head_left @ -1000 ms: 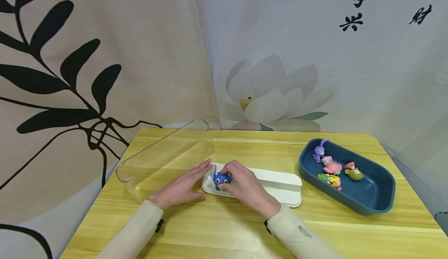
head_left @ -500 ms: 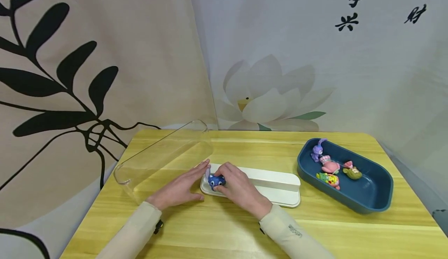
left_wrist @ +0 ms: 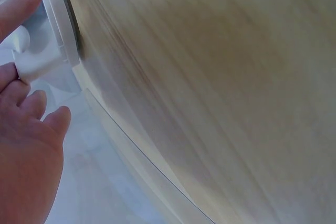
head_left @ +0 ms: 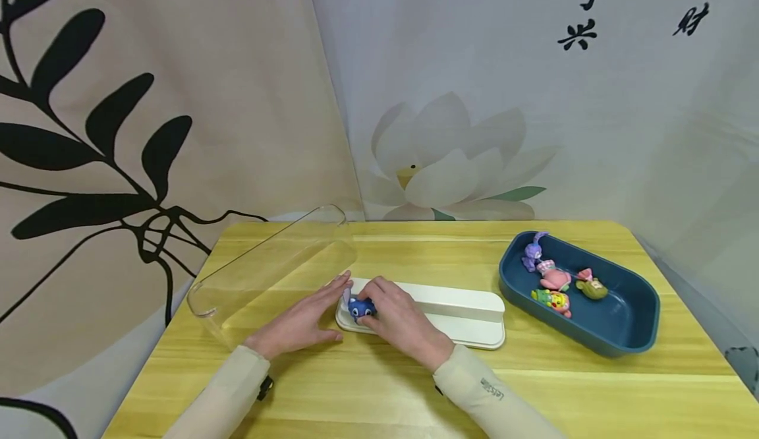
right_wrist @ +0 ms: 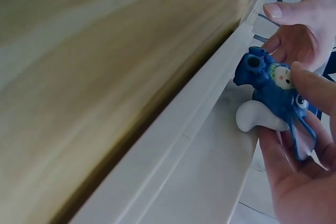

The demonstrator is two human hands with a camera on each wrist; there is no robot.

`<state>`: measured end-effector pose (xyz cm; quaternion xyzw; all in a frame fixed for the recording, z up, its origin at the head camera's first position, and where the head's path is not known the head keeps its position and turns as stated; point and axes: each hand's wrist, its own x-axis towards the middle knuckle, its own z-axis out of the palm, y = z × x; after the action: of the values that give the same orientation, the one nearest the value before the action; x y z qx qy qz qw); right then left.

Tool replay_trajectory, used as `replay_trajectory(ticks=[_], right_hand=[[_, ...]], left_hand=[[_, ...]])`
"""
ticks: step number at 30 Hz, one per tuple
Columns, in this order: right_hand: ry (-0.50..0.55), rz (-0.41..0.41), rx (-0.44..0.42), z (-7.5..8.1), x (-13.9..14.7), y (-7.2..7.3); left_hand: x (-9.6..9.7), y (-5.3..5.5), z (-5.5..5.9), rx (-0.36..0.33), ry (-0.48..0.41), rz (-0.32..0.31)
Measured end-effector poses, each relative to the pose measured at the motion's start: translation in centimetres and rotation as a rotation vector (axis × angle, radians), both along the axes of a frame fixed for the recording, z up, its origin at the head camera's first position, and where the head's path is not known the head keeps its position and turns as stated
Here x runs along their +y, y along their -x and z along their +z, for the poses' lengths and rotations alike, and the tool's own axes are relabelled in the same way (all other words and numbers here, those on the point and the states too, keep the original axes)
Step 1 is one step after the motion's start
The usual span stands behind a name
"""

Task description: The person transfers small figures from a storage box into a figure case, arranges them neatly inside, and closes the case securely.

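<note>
My right hand (head_left: 406, 325) pinches a small blue big-eared figurine (head_left: 360, 308) between thumb and fingers, over the left end of a long white base (head_left: 468, 331) with a raised step along its back. In the right wrist view the figurine (right_wrist: 270, 85) is tipped over, with a rounded white piece (right_wrist: 254, 116) against it. Its underside faces that camera. My left hand (head_left: 299, 325) lies with fingers extended beside the base's left end, fingertips right at its edge. In the left wrist view, the left hand's fingers (left_wrist: 34, 103) reach around the base's end (left_wrist: 63, 30).
A clear plastic cover (head_left: 273, 267) stands at the back left, close behind my left hand. To the right, a dark blue tray (head_left: 622, 320) holds several small figurines: a purple one (head_left: 532, 253), a pink one (head_left: 554, 277), an olive one (head_left: 591, 286) and a green-and-yellow one (head_left: 553, 301).
My right hand has shifted the blue figurine slightly left along the white base, closer to its end. The left hand stays in place at that end. The head view has turned a little right.
</note>
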<state>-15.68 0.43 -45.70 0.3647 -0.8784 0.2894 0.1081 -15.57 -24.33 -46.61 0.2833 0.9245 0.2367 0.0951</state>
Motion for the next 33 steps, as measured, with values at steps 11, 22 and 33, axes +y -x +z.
replay_trajectory(ticks=[11, 22, 33], right_hand=[[-0.035, -0.015, 0.012, -0.1, 0.1, 0.1], [-0.067, -0.018, -0.009, 0.7, 1.3, -0.4], [0.036, -0.063, -0.086, 2.5, 5.2, -1.5]], left_hand=[[0.1, 0.0, 0.1, -0.012, 0.000, 0.013], [0.8, -0.1, 0.0, 0.035, 0.006, 0.019], [1.6, 0.3, 0.0, 0.070, -0.014, -0.006]])
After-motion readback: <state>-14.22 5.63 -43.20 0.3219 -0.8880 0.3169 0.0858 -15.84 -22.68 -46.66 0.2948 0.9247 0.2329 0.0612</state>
